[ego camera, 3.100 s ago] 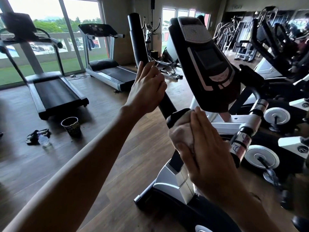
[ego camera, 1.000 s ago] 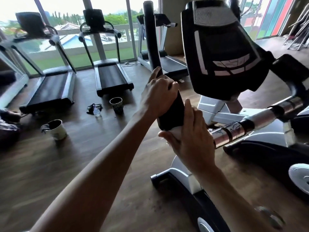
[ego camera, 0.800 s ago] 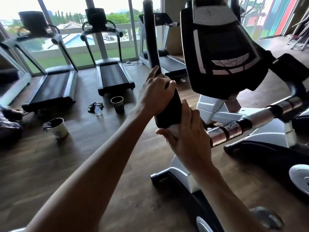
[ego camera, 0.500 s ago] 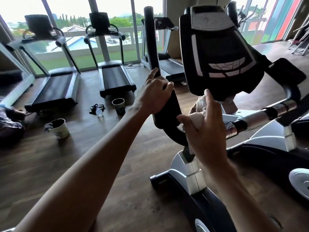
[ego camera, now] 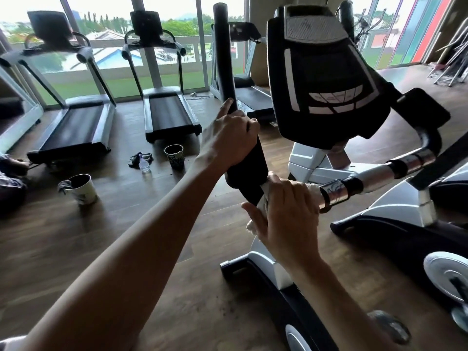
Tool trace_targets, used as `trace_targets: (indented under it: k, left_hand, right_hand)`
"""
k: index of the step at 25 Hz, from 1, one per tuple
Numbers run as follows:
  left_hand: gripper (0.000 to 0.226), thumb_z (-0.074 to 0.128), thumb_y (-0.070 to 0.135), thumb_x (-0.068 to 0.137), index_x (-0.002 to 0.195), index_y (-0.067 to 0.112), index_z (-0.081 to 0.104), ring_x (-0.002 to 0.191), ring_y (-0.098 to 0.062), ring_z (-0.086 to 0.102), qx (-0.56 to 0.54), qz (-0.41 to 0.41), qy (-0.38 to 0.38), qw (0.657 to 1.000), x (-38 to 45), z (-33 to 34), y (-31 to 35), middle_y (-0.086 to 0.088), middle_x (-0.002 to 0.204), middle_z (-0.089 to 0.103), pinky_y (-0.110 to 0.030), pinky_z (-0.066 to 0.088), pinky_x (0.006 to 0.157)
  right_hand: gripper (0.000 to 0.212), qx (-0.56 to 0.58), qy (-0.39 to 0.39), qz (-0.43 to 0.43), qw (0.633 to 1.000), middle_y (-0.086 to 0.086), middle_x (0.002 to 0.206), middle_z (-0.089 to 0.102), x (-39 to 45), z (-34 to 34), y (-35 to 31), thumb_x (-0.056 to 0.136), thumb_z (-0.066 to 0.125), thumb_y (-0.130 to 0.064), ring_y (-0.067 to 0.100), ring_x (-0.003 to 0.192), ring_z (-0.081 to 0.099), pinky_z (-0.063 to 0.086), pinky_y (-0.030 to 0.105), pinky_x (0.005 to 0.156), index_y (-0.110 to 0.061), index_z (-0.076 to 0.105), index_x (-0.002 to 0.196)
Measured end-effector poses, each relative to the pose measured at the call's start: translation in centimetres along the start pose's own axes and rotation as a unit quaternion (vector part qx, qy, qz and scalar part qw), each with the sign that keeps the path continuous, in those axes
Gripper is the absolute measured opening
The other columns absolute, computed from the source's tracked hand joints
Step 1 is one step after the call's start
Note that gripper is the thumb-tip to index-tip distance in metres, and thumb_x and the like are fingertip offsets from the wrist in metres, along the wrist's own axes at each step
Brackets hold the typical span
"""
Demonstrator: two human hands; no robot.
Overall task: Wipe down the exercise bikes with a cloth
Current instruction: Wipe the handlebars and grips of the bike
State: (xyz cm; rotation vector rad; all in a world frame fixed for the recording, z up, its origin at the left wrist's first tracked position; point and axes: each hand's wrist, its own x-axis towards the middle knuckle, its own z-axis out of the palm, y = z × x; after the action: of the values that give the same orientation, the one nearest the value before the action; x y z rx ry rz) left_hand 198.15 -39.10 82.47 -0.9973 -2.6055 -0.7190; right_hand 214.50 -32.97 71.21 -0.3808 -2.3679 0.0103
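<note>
While the person leaned toward the exercise bike, the left hand was curled round the black foam handlebar grip, its forefinger lying straight up along the bar. Just below it, the right hand clutched a pale cloth, fingers wrapped over it and pressing it to the handlebar where the black foam met the chrome tube. Above both hands hung the bike's dark console. Behind, on the wooden floor, stood a dark cup, a white cup and a small plastic bottle, near three treadmills facing the windows.
</note>
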Motion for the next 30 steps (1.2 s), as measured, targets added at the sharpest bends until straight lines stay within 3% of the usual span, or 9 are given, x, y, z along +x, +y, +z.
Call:
trace_targets:
  k: [3,7,10,14,18,22,23,27,30]
  left_hand:
    - [0.047,0.029,0.039,0.107,0.109,0.018,0.071,0.156,-0.015,0.016,0.042,0.002,0.006,0.999,-0.5,0.2,0.9,0.007,0.147,0.056,-0.048,0.041,0.108]
    - [0.047,0.026,0.041,0.105,0.108,0.019,0.068,0.139,-0.028,0.044,0.060,-0.030,0.011,0.998,-0.7,0.3,1.2,0.002,0.135,0.063,-0.044,0.044,0.090]
    - [0.043,0.033,0.046,0.101,0.106,0.018,0.065,0.115,-0.029,0.056,0.073,-0.071,0.019,0.995,-1.0,0.6,2.0,-0.002,0.119,0.068,-0.038,0.037,0.078]
    - [0.046,0.036,0.043,0.103,0.127,0.010,0.059,0.126,-0.029,0.048,0.114,-0.043,0.029,0.992,-1.6,1.0,2.6,-0.002,0.137,0.057,-0.043,0.043,0.088]
    - [0.048,0.034,0.042,0.105,0.137,0.011,0.053,0.139,-0.028,0.037,0.128,-0.019,0.022,0.991,-1.6,1.3,2.0,0.000,0.147,0.049,-0.049,0.040,0.101]
    - [0.055,0.037,0.038,0.101,0.147,0.007,0.044,0.152,-0.032,0.026,0.196,0.000,0.032,0.980,-1.8,1.8,2.6,-0.011,0.154,0.046,-0.052,0.028,0.115]
    - [0.056,0.038,0.037,0.101,0.147,0.005,0.043,0.152,-0.033,0.025,0.209,0.004,0.031,0.977,-1.9,1.8,2.7,-0.013,0.154,0.046,-0.052,0.027,0.116]
    - [0.056,0.037,0.034,0.101,0.148,0.004,0.040,0.154,-0.032,0.022,0.207,0.015,0.029,0.978,-2.1,1.5,2.4,-0.014,0.157,0.041,-0.050,0.024,0.118]
    - [0.056,0.036,0.033,0.102,0.149,0.003,0.038,0.155,-0.030,0.019,0.208,0.008,0.023,0.978,-2.2,1.7,2.7,-0.014,0.160,0.036,-0.051,0.022,0.118]
  right_hand:
    - [0.068,-0.008,-0.028,0.060,0.998,0.007,0.088,0.068,2.4,-0.3,-0.8,0.094,0.036,-0.072,0.030,0.086,0.066,0.051,0.040,0.077,-0.010,0.063,0.101]
    - [0.053,0.019,-0.031,-0.023,0.999,0.007,0.112,0.063,0.3,-0.4,0.9,0.100,0.042,-0.052,0.029,0.104,0.057,0.043,0.044,0.097,-0.010,0.057,0.127]
    - [0.047,0.013,-0.037,-0.085,0.996,0.004,0.114,0.062,0.2,-0.8,3.1,0.098,0.045,-0.045,0.030,0.107,0.057,0.039,0.045,0.096,-0.015,0.056,0.133]
    - [0.041,0.055,-0.047,-0.002,0.997,0.002,0.108,0.066,1.8,-0.6,2.4,0.099,0.040,-0.045,0.029,0.104,0.060,0.042,0.046,0.094,-0.019,0.060,0.123]
    - [0.042,0.061,0.003,-0.184,0.981,0.011,0.131,0.060,-1.4,-1.0,6.8,0.101,0.049,-0.024,0.034,0.120,0.055,0.038,0.052,0.106,-0.008,0.058,0.139]
    - [0.041,0.119,-0.015,0.004,0.993,0.007,0.124,0.061,0.8,-1.0,9.9,0.099,0.043,-0.029,0.034,0.117,0.054,0.040,0.051,0.104,-0.011,0.060,0.131]
    - [0.041,0.099,-0.014,0.014,0.995,0.005,0.121,0.061,1.0,-0.6,8.3,0.100,0.040,-0.033,0.033,0.115,0.054,0.040,0.052,0.103,-0.013,0.061,0.128]
    - [0.037,0.079,-0.028,-0.129,0.988,0.000,0.120,0.063,0.6,-0.4,7.7,0.101,0.040,-0.034,0.029,0.112,0.056,0.041,0.052,0.101,-0.018,0.064,0.124]
    - [0.037,0.098,-0.020,-0.021,0.995,-0.002,0.112,0.066,1.6,-0.6,7.6,0.098,0.039,-0.035,0.029,0.109,0.058,0.041,0.051,0.101,-0.021,0.067,0.117]
